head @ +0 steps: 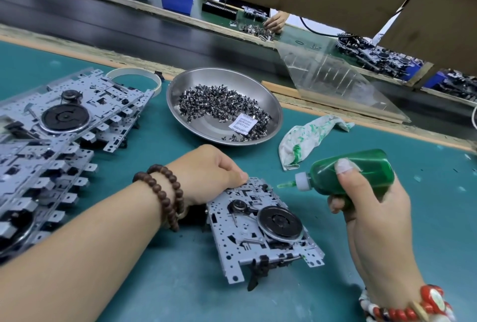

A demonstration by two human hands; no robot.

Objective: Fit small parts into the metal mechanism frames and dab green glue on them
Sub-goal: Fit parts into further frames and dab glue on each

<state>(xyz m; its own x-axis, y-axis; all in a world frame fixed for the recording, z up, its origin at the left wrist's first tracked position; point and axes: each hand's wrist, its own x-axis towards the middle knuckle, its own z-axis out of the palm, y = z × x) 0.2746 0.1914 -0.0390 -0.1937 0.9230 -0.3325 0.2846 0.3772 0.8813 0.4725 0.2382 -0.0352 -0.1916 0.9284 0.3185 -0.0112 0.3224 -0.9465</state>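
Head view of a green tabletop (165, 283). One metal mechanism frame (260, 228) lies flat at the centre, black flywheel uppermost. The left hand (209, 172), fingers curled, grips the frame's far edge at 11 o'clock of the frame; a brown bead bracelet (165, 195) circles that wrist. The right hand (371, 208), at 3 o'clock of the frame, is clamped round a green glue bottle (361, 174) held on its side, thumb on the upper face. The bottle's white collar and green-tipped nozzle (286, 185) point toward 9 o'clock, the tip just beside the frame's far right corner; whether it touches cannot be told. A red and white bracelet (413, 308) sits on the right wrist. At 12 o'clock of the frame stands a steel dish (180, 97) holding a heap of small dark parts (222, 107) and a white desiccant packet (245, 125). At 9 to 10 o'clock lies a stack of further frames (51, 146). A green-stained rag (307, 138) lies at 1 o'clock, between dish and bottle.
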